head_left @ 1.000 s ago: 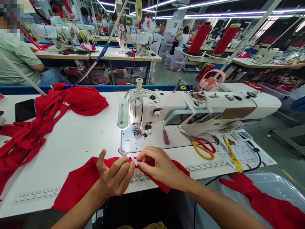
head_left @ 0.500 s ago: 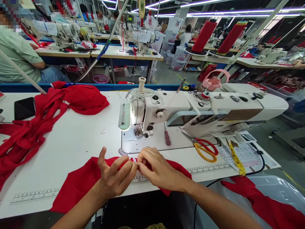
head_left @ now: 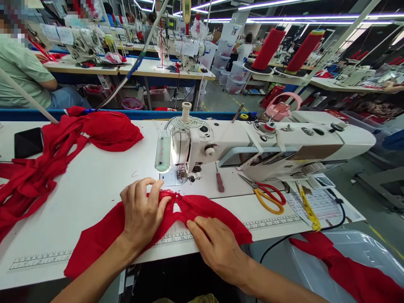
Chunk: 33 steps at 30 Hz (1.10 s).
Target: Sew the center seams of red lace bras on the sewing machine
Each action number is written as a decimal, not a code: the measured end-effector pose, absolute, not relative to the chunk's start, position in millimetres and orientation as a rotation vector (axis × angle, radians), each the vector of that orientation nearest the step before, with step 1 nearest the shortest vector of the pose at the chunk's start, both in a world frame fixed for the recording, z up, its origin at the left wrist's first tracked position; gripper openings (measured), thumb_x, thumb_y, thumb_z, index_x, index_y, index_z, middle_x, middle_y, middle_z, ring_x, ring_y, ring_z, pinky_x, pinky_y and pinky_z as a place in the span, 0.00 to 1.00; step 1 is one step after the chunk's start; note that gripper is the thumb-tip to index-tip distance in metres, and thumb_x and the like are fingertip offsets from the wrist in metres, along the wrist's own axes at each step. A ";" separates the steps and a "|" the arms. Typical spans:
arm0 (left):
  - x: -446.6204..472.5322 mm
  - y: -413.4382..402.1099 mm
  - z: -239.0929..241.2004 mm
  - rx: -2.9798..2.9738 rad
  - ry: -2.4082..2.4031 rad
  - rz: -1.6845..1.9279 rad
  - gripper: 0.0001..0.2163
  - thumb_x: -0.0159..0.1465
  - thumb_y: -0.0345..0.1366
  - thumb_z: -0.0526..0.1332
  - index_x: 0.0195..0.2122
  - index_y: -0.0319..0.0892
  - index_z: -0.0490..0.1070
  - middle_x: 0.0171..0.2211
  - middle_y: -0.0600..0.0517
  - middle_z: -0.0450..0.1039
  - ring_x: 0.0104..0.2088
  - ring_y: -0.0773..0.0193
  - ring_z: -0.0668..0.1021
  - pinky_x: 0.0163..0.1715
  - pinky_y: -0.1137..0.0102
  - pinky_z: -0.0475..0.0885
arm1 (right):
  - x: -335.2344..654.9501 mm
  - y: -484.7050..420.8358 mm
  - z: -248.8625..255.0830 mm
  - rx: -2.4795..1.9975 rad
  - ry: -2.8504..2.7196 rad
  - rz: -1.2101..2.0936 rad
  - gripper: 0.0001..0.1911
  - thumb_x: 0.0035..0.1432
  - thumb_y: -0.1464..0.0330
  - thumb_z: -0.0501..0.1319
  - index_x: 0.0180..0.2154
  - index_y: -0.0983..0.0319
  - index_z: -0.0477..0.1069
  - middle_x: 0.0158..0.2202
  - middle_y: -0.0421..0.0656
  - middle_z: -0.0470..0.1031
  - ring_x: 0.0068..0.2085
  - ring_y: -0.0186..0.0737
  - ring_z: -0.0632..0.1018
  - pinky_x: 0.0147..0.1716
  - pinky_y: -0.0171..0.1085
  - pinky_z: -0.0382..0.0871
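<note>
Risks, listed left to right, placed relative to the machine (head_left: pixel 252 147).

- Red pile (head_left: pixel 47 160), far left of the machine on the table (head_left: pixel 94 185): loose strips trail toward the front edge; a sweep of the forearm could likely drag them into the work.
- Left hand (head_left: pixel 142 212), in front of the machine's needle end: laid flat, fingers spread, pressing the red piece (head_left: pixel 202 214); no closed grip. Fingertips lie near the needle area, so a forward slide risks a prick.
- Red piece, before the machine, overhanging the table's front edge: may slip or pucker if pressure is uneven.
- Right hand (head_left: pixel 217 248), below the machine's bed: flat on the cloth, grip open.
- Scissors (head_left: pixel 268 195), just right of the cloth: blades could snag the fabric.
</note>
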<state>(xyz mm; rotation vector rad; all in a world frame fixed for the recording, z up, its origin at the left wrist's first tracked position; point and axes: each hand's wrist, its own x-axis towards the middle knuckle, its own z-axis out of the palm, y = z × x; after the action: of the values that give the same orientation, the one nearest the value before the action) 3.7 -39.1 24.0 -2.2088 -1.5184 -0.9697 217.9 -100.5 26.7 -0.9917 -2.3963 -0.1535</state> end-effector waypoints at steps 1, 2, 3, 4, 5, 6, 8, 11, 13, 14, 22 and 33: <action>4.0 -41.4 23.6 -2.218 -1.457 -0.996 0.08 0.65 0.31 0.63 0.45 0.40 0.71 0.41 0.43 0.73 0.40 0.54 0.75 0.41 0.58 0.73 | 217.7 -102.7 25.4 -0.981 -2.426 -0.097 0.15 0.66 0.79 0.53 0.52 0.65 0.69 0.40 0.49 0.79 0.38 0.41 0.79 0.38 0.39 0.74; 4.5 -44.3 22.0 -2.290 -1.390 -1.034 0.06 0.66 0.28 0.62 0.44 0.40 0.71 0.39 0.45 0.73 0.39 0.57 0.75 0.40 0.62 0.73 | 217.0 -103.5 24.6 -0.974 -2.455 -0.015 0.15 0.66 0.79 0.52 0.51 0.66 0.70 0.40 0.48 0.79 0.38 0.40 0.79 0.37 0.37 0.74; 5.2 -47.5 19.1 -2.400 -1.332 -1.071 0.06 0.67 0.25 0.59 0.42 0.40 0.71 0.37 0.48 0.72 0.37 0.61 0.75 0.39 0.66 0.74 | 216.0 -102.5 23.8 -0.973 -2.475 0.054 0.15 0.66 0.78 0.52 0.51 0.66 0.71 0.40 0.48 0.79 0.39 0.41 0.78 0.37 0.37 0.75; 5.8 -50.3 15.0 -2.515 -1.293 -1.089 0.07 0.68 0.24 0.57 0.42 0.40 0.70 0.36 0.49 0.73 0.37 0.63 0.76 0.39 0.69 0.75 | 214.9 -99.5 22.6 -0.986 -2.486 0.086 0.16 0.66 0.78 0.51 0.51 0.66 0.71 0.42 0.49 0.79 0.41 0.42 0.78 0.39 0.38 0.75; 6.3 -52.6 10.0 -2.607 -1.283 -1.079 0.08 0.68 0.24 0.55 0.42 0.40 0.70 0.37 0.49 0.74 0.39 0.62 0.77 0.41 0.69 0.76 | 214.0 -94.6 20.9 -1.021 -2.486 0.078 0.18 0.65 0.79 0.51 0.52 0.66 0.71 0.45 0.50 0.78 0.45 0.45 0.78 0.44 0.40 0.76; 6.5 -54.2 4.6 -2.662 -1.300 -1.050 0.08 0.70 0.25 0.54 0.44 0.40 0.70 0.41 0.47 0.75 0.43 0.61 0.77 0.44 0.67 0.76 | 213.7 -88.0 18.7 -1.080 -2.466 0.039 0.19 0.64 0.79 0.51 0.53 0.65 0.71 0.49 0.51 0.77 0.49 0.48 0.76 0.48 0.43 0.75; 6.0 -55.4 -5.1 -2.706 -1.360 -0.976 0.09 0.71 0.30 0.53 0.48 0.39 0.70 0.49 0.43 0.74 0.51 0.55 0.76 0.50 0.61 0.76 | 216.4 -71.2 14.1 -1.227 -2.401 -0.022 0.18 0.65 0.77 0.51 0.53 0.65 0.71 0.52 0.54 0.76 0.53 0.51 0.75 0.53 0.48 0.73; 3.3 -54.8 -10.1 -2.743 -1.405 -0.886 0.11 0.72 0.33 0.52 0.51 0.38 0.70 0.54 0.41 0.72 0.54 0.53 0.75 0.52 0.57 0.76 | 226.4 -47.2 11.3 -1.415 -2.325 -0.003 0.15 0.68 0.74 0.50 0.49 0.65 0.73 0.47 0.54 0.78 0.48 0.50 0.77 0.49 0.50 0.75; 1.8 -52.4 -6.0 -2.766 -1.380 -0.862 0.12 0.72 0.33 0.52 0.52 0.38 0.70 0.53 0.40 0.73 0.54 0.52 0.76 0.52 0.57 0.77 | 231.1 -37.3 12.9 -1.484 -2.307 -0.036 0.15 0.68 0.74 0.51 0.48 0.65 0.74 0.46 0.54 0.78 0.46 0.51 0.77 0.47 0.52 0.75; 1.5 -50.1 -2.9 -2.775 -1.370 -0.856 0.12 0.72 0.33 0.51 0.52 0.37 0.69 0.51 0.41 0.74 0.52 0.52 0.77 0.50 0.57 0.77 | 231.1 -34.2 14.2 -1.483 -2.305 -0.046 0.15 0.67 0.75 0.51 0.48 0.64 0.74 0.46 0.54 0.78 0.46 0.52 0.77 0.47 0.51 0.75; 4.2 -28.7 -6.3 -2.761 -1.393 -0.871 0.11 0.73 0.33 0.50 0.49 0.38 0.70 0.54 0.40 0.74 0.58 0.51 0.75 0.58 0.47 0.71 | 203.0 -14.3 7.0 -1.030 -2.273 0.295 0.09 0.68 0.70 0.55 0.46 0.61 0.73 0.47 0.48 0.78 0.49 0.45 0.77 0.51 0.45 0.74; -8.6 -40.8 -12.2 -2.829 -1.427 -0.708 0.20 0.73 0.35 0.51 0.66 0.44 0.61 0.64 0.43 0.67 0.65 0.51 0.67 0.62 0.44 0.64 | 213.7 -29.4 2.2 -1.197 -2.241 0.363 0.18 0.63 0.66 0.63 0.53 0.62 0.69 0.52 0.51 0.76 0.55 0.50 0.75 0.56 0.52 0.70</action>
<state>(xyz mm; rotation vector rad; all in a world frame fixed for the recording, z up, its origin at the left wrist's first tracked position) -8.6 -40.8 -12.2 -2.8293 -1.4270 -0.7081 213.7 -29.4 2.2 -1.1969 -2.2414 0.3628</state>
